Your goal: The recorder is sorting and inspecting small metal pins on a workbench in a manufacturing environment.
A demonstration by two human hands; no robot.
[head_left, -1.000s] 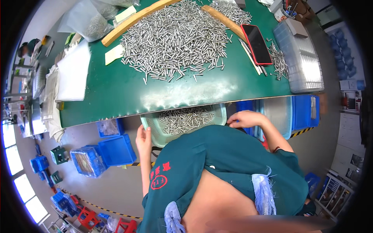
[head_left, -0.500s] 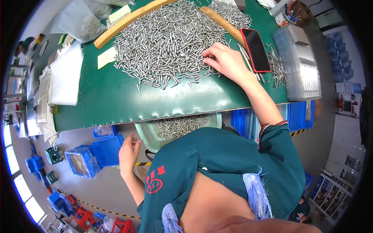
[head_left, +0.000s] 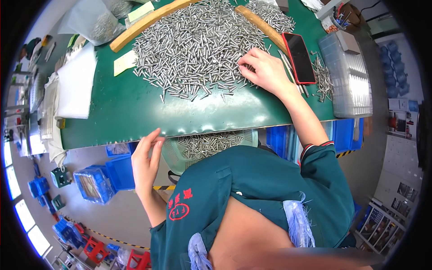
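Note:
A wide heap of small silver metal pins (head_left: 193, 49) is spread on the green table (head_left: 130, 108). My right hand (head_left: 266, 74) rests on the heap's right edge, its fingers curled and the thumb close to the index fingertip; whatever lies between them is too small to make out. My left hand (head_left: 146, 159) hangs at the table's front edge with nothing in it, its fingers stretched and a little apart. Just right of it, a pale green basket (head_left: 172, 157) holding more pins sits below the table edge, partly covered by my shirt.
Two wooden strips (head_left: 150, 24) (head_left: 262, 28) border the heap. Right of my right hand lie a red-cased phone (head_left: 299, 58), thin tools (head_left: 288, 67) and a small pin pile (head_left: 321, 81). Clear plastic boxes (head_left: 344, 76) stand beyond. White sheets (head_left: 76, 85) lie left; blue bins (head_left: 94, 184) stand below.
My left hand has risen from beside the basket to the table's front edge. My right hand stays at the heap's right edge, its fingers slightly more curled.

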